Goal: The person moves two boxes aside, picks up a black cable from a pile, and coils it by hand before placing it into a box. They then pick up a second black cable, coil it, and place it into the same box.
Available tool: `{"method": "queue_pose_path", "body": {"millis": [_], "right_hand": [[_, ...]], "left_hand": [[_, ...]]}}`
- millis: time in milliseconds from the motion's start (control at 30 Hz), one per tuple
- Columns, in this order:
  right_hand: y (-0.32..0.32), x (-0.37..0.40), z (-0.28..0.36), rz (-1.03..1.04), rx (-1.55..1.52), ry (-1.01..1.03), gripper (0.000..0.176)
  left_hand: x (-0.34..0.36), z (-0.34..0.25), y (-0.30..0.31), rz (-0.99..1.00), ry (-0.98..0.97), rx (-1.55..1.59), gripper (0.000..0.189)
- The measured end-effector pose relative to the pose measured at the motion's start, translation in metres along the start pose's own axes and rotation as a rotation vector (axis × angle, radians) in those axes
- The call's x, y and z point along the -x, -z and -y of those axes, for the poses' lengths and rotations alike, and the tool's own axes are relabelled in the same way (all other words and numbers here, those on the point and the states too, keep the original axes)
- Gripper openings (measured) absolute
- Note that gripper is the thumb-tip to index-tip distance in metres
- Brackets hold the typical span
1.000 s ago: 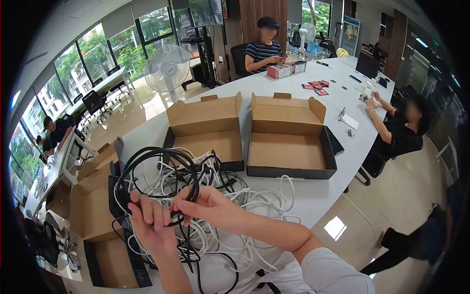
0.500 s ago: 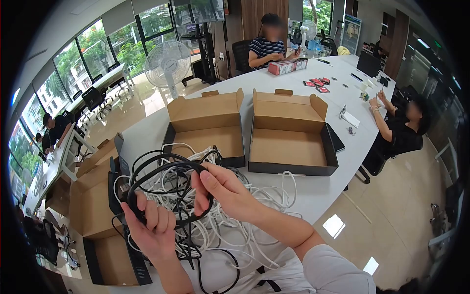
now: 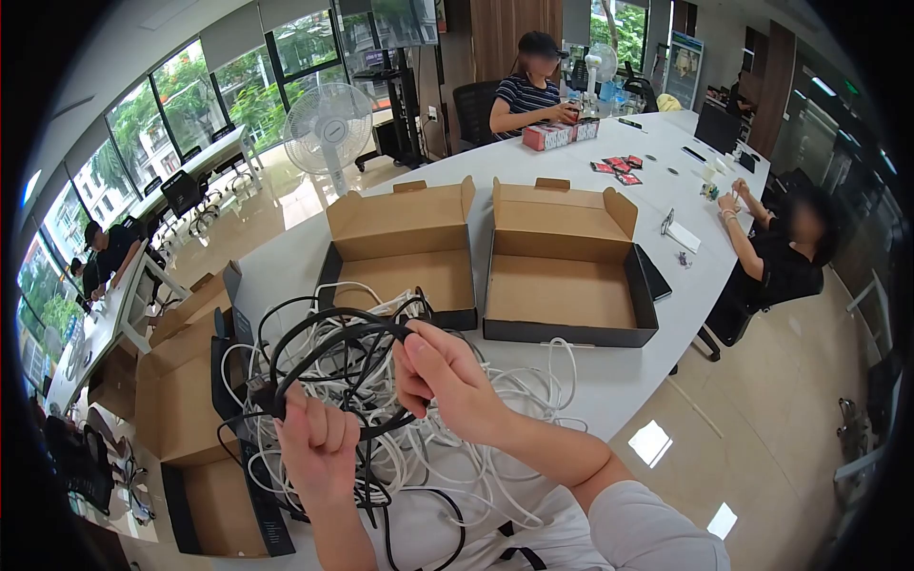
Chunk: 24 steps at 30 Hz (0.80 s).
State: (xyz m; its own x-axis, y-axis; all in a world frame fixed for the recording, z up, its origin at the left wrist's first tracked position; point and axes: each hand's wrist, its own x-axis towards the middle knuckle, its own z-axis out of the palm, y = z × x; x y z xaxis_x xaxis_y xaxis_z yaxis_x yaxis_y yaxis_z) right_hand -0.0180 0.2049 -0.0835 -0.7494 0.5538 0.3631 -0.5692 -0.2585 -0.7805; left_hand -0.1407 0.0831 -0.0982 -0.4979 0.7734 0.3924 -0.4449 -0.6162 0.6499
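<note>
Both hands have shifted a little to the right with the black coil [image 3: 376, 326] since half a second ago, and they stand well apart, whereas a second ago the fingers almost met. That leaves the coil held at its two sides as an open loop, which looks like a firmer hold for handling it as one bundle.

On the near left, the left hand [image 3: 322, 436] has its fingers curled closed over the strands. Just right of it, the right hand [image 3: 447, 381] pinches the other side of the coil between thumb and bent fingers, with no gap showing. Whether the coil is one cable or several, I cannot tell.

Below it lies a tangle of white and black cables [image 3: 414, 457] on the white table [image 3: 590, 381]. An open box [image 3: 214, 504] stands to the left; farther off are a middle box [image 3: 405, 243] and a right box [image 3: 562, 328], lids raised. At the far side, red packets [image 3: 617, 167] lie near a person in a striped top [image 3: 526, 100].
</note>
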Motion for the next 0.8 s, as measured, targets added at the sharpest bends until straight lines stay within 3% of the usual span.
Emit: {"method": "queue_pose_path", "body": {"millis": [100,500,600,667,700,800], "right_hand": [[0.003,0.004,0.002,0.020,0.159,0.058,0.029],[0.007,0.006,0.010,0.111,0.325,0.097,0.032],[0.009,0.004,0.016,0.141,0.277,0.035,0.030],[0.012,0.001,0.019,0.165,0.245,-0.025,0.026],[0.011,-0.001,0.016,0.108,0.292,0.043,0.023],[0.009,-0.005,0.008,-0.067,0.541,0.295,0.018]], "left_hand": [[-0.002,0.004,-0.010,-0.151,0.044,-0.050,0.026],[-0.003,0.003,-0.015,0.080,0.003,0.051,0.033],[-0.010,0.001,-0.004,0.410,-0.008,0.102,0.036],[-0.011,0.002,0.000,0.386,-0.045,0.076,0.037],[-0.011,0.002,0.001,0.372,-0.063,0.063,0.038],[-0.013,0.000,0.001,0.045,-0.090,0.154,0.033]]}}
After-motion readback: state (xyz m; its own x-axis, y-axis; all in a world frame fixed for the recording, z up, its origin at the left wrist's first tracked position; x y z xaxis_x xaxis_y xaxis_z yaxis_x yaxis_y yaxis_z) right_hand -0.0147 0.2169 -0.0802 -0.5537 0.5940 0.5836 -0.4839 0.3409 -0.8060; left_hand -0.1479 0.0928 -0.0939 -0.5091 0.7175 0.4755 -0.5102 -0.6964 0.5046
